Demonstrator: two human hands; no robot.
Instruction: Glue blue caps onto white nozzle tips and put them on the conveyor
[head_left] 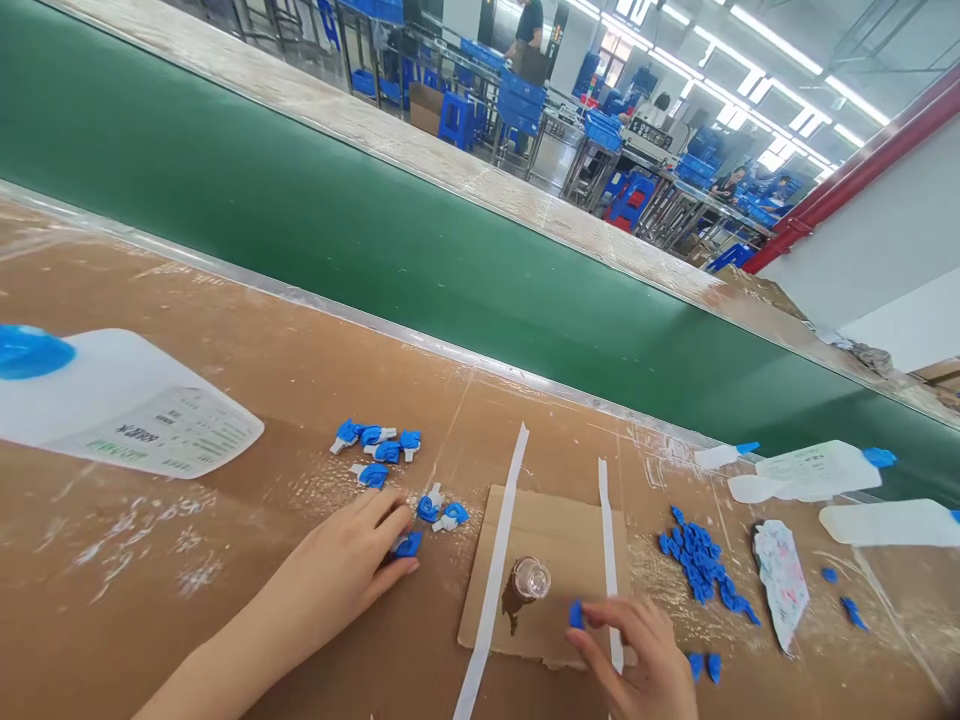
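Note:
My left hand (356, 550) is on the brown tabletop, with its thumb and fingers around a small blue plastic part (407, 545). Just beyond it lie several small blue-and-white parts (386, 452), and two more (442, 512) are to its right. My right hand (637, 650) pinches a small plain blue piece (576, 614) between thumb and fingertips, over the right side of a cardboard sheet (559, 525). A small clear cup (531, 579) with a wet-looking dark patch beside it stands on that sheet. White tape strips (501, 550) run across the cardboard.
A heap of loose blue pieces (694, 555) lies right of the cardboard, with a stained white pad (780, 580) beyond. A large white bottle (135, 400) lies at left; smaller bottles (817, 470) are at right. A green conveyor belt (375, 230) runs behind the table.

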